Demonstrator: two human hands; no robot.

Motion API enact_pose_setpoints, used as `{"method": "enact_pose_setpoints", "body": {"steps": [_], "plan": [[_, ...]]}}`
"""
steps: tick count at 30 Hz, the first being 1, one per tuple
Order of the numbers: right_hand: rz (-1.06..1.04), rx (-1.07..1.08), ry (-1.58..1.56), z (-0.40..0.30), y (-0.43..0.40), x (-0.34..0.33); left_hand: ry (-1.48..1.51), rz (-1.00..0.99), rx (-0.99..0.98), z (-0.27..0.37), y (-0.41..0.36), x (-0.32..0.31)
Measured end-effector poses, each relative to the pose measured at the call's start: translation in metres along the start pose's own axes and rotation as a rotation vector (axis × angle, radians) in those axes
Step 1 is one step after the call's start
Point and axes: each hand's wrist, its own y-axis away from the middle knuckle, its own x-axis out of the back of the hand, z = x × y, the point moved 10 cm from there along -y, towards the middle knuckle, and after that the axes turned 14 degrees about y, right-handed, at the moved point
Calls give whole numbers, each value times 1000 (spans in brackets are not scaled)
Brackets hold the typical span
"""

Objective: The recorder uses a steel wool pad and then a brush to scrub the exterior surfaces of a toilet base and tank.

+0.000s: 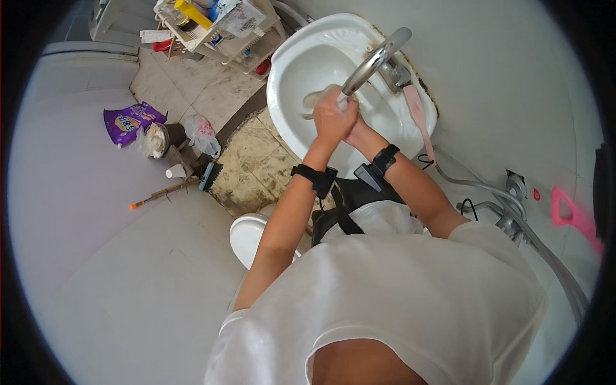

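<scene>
Both my hands are pressed together in the white washbasin (298, 62), beneath the curved chrome tap (368, 67). Water runs from its spout onto them. My left hand (333, 118) lies over part of my right hand (355, 129), with its fingers bent. What looks like a thin, wet beige cloth (313, 99) sticks out past the fingers on the far and left sides, bunched between the hands. Its full shape is hidden, as are most of the right fingers. Each wrist wears a black strap with a small device.
A pink-handled brush (417, 108) rests on the basin's right rim. Past the left rim stands a cream plastic rack (231, 45) of toiletries. A waste bin (175, 134), bags and a scrubbing brush (210, 176) are at left. Shower hoses (544, 245) hang at right; a toilet lid (246, 236) is below.
</scene>
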Motion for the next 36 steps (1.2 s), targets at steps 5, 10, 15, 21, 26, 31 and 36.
{"method": "enact_pose_setpoints", "body": {"steps": [5,10,15,21,26,31,36], "plan": [[175,35,297,-20,20,-1,-786,97,-489,53,14,6],[239,269,620,-37,18,-1,277,165,60,-50,9,16],[346,425,1232,-73,41,-23,735,413,391,-110,12,14],[278,347,1777,-128,87,-8,720,543,433,-125,26,20],[1090,229,2363,-194,153,89,130,256,362,-120,30,13],[879,32,2216,-180,145,119,-217,85,651,-151,48,13],[197,151,1701,-116,121,57,132,190,436,-144,58,27]]}}
